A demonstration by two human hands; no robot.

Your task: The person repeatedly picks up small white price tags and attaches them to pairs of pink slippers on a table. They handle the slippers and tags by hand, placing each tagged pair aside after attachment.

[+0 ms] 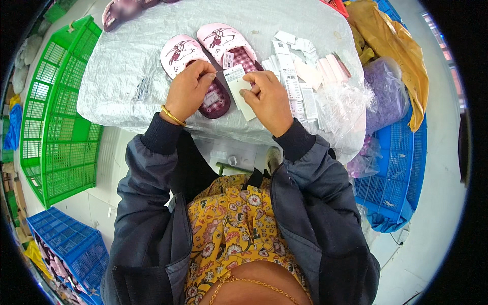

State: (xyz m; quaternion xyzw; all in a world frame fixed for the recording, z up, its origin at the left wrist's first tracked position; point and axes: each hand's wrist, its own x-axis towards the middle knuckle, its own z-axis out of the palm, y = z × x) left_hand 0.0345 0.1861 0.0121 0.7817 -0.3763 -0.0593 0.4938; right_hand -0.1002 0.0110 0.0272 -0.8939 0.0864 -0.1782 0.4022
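Note:
A pair of pink slippers lies side by side on the table, toes pointing away from me, each upper printed with a dark cartoon figure. My left hand [189,90] is over the left slipper [178,50], its thumb and fingers pinched together; whatever is between them is too small to make out. In my right hand [267,97] I grip a pale hang tag [244,103] by its right edge, between thumb and fingers. The tag hangs over the gap between the slippers, partly covering the right slipper [222,38]. A small white label [228,60] shows at that slipper's opening.
Piles of paper tags [290,76] and crumpled clear plastic [343,109] lie right of my hands on the plastic-covered table [132,61]. Dark slippers [122,12] sit at the far left edge. Green crates [66,127] stand left, blue crates [389,173] right, and another blue crate [71,244] lower left.

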